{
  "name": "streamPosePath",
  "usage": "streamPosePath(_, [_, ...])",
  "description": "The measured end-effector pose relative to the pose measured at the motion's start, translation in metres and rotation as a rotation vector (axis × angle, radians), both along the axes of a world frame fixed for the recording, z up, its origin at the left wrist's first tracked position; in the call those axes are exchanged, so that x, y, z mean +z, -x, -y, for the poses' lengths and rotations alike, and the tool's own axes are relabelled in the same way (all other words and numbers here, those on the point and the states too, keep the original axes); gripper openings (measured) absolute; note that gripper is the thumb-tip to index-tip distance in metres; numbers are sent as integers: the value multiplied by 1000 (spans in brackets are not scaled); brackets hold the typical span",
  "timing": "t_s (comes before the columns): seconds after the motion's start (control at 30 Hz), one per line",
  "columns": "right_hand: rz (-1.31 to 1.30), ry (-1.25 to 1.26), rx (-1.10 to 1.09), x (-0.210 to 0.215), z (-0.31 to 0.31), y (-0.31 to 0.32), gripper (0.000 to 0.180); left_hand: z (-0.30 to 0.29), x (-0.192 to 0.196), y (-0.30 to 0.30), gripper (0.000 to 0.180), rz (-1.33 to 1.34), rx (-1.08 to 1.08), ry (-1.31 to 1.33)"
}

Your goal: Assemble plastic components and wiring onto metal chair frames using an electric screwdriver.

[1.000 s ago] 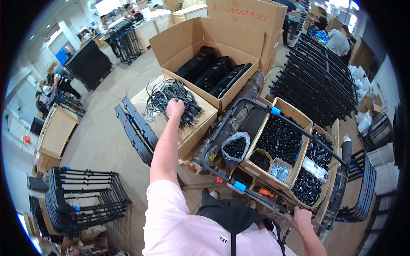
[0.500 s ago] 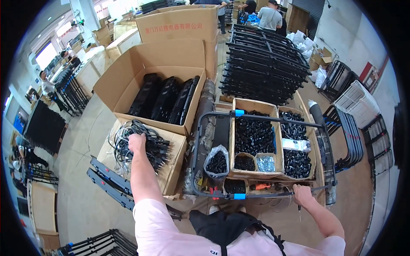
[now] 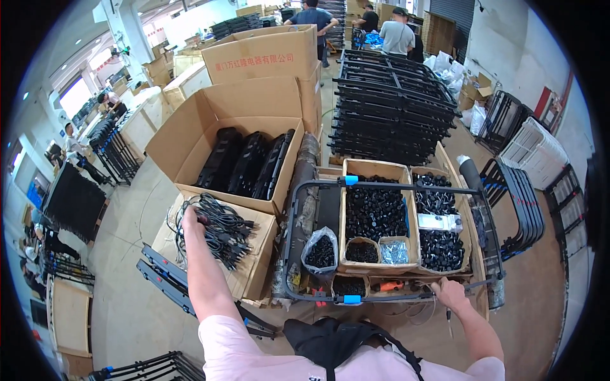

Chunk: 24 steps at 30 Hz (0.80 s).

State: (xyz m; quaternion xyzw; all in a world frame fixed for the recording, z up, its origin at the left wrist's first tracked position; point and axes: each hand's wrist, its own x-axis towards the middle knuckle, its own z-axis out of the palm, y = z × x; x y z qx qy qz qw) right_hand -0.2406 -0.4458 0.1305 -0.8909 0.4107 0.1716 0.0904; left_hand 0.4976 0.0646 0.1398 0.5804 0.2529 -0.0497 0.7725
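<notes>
At the left, my left hand (image 3: 192,220) is closed at the near left side of a bundle of black cables (image 3: 222,228) with plugs, which lies on a cardboard box (image 3: 255,279). Its fingertips are partly hidden among the cables. My right hand (image 3: 451,293) is curled at the near bar of a black tubular frame (image 3: 406,297) with blue wraps on two sides. A short dark piece with a thin pale end (image 3: 450,317) hangs below this hand, and a thin cable loops beside it. What the fingers grip cannot be made out.
Inside the frame's outline are boxes of black knobs (image 3: 375,209), a tray of silver screws (image 3: 394,252), a plastic bag of small black parts (image 3: 319,251) and an orange-handled tool (image 3: 387,286). An open carton (image 3: 248,95) holds black panels. Black racks (image 3: 394,108) are stacked behind; people work farther off.
My left hand has shifted left and slightly down, and the cables lie differently beside it. My right hand stays at the frame's near bar. The whole view has tilted slightly up.
</notes>
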Motion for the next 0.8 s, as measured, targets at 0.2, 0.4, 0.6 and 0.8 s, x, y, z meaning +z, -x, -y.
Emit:
streamPosePath(0.2, [123, -12, 98, 1, -3, 8, 45, 18, 84, 50, 22, 477, 298, -241])
streamPosePath(0.4, [220, -23, 297, 28, -14, -2, 44, 10, 140, 105, 28, 827, 331, -464])
streamPosePath(0.6, [142, -4, 168, 23, -12, 8, 46, 87, 203, 228, 20, 922, 73, -30])
streamPosePath(0.8, [138, -24, 127, 0, 4, 14, 51, 155, 136, 353, 14, 594, -373, 103])
